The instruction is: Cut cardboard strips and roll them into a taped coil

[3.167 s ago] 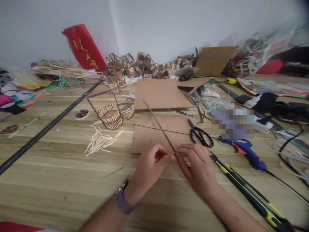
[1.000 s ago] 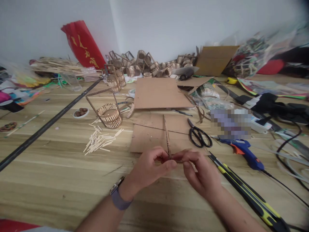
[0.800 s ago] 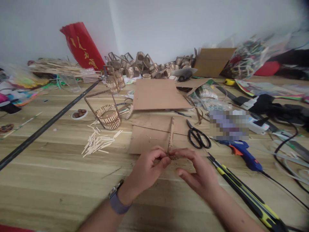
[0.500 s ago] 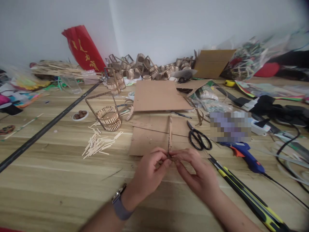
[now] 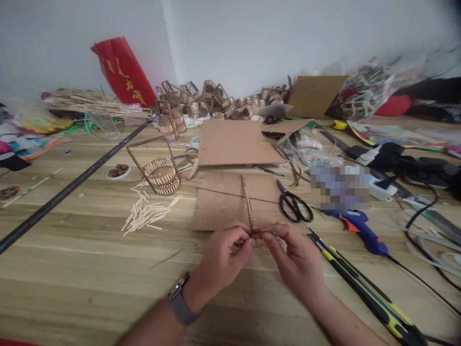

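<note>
Fingers (image 5: 248, 246) of your left hand (image 5: 224, 257) are pinched together, hardly any gap, on the near end of a brown strip (image 5: 247, 202). Your right hand (image 5: 299, 259) pinches too, thumb and forefinger on a short piece running off right; looks like the same strip, bent, but your fingertips hide the join. Just changed: your right thumb, clear of the strip under a second ago, is back against it, and the strip's far end has swung left. Judgement: you likely have the bend steadied from both sides now.

Strip's long part points away from you, over the lower cardboard sheet (image 5: 216, 211) on the bench (image 5: 90, 288). Upper cardboard sheet (image 5: 230, 142) sits behind, nearer the back edge. Scissors (image 5: 285, 193) at the lower sheet's right edge; utility knife (image 5: 360, 283) runs from its near right corner toward the bench's near right corner; glue gun (image 5: 369, 235) farther right. Off the sheet's left edge: short sticks (image 5: 142, 216) loosely heaped, handled basket (image 5: 167, 181) upright just behind, bowl (image 5: 118, 178) left of that. Small baskets (image 5: 216, 103) pile up along the back edge.
</note>
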Motion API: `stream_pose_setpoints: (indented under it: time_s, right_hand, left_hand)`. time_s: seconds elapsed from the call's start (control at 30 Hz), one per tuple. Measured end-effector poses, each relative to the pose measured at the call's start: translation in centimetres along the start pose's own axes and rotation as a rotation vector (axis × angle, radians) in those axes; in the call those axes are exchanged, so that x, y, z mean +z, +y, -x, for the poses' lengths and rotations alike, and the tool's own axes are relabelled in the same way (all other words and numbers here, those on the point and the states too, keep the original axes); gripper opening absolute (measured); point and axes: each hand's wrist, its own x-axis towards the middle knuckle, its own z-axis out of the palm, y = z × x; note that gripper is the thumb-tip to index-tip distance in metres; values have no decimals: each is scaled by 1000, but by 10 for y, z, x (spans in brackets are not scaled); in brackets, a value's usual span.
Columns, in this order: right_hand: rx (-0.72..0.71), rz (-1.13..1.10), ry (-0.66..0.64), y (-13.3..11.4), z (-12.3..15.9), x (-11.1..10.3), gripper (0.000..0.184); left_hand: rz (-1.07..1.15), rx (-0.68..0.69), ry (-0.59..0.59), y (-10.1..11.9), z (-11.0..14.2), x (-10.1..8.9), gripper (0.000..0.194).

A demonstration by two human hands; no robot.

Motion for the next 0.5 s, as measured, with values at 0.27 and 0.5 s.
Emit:
stream_pose_setpoints:
  time_s: [0.27, 0.5]
  right_hand:
    - [94, -159, -18, 6, 4, 2, 8]
    - [255, -309, 70, 1, 2, 7, 8]
  left_hand:
    - [-6, -50, 37, 1, 2, 1, 10]
    - [60, -325, 67, 3, 1, 2, 13]
